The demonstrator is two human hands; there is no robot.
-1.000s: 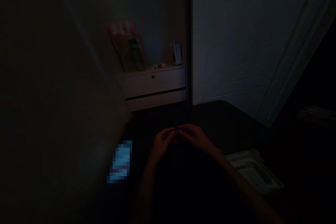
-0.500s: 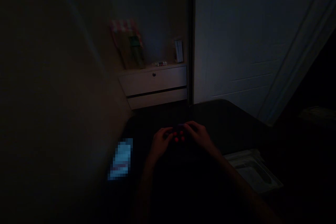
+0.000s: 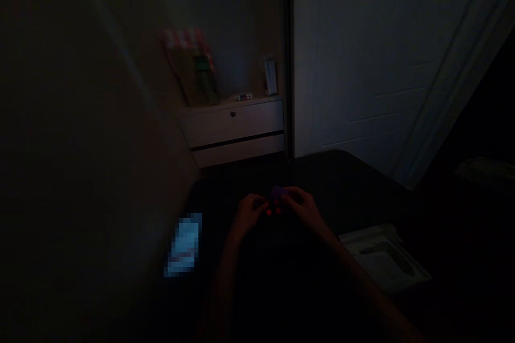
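Note:
In the dim light, both my hands are close together over a dark table. My right hand (image 3: 303, 209) comes in from the right, thumb and fingers pinched on a small purple object (image 3: 277, 192) whose kind I cannot make out. My left hand (image 3: 247, 215) is curled on the other side, its thumb and fingertips drawn together; darkness hides what they may hold. Several small red glowing spots (image 3: 278, 210) lie between the hands, partly covered by my right fingers. Whatever bears these spots is too dark to name.
A bright pixelated rectangle (image 3: 184, 246) lies left of my arms. A pale flat packet (image 3: 388, 257) is at the right on the dark table (image 3: 341, 182). Beyond stand white drawers (image 3: 237, 128) with a bottle (image 3: 206, 80) and books (image 3: 270, 77) on top, beside a white door (image 3: 362, 53).
The purple object shows more clearly, and my right fingers have shifted slightly left. Fewer red spots are visible. The view has moved slightly.

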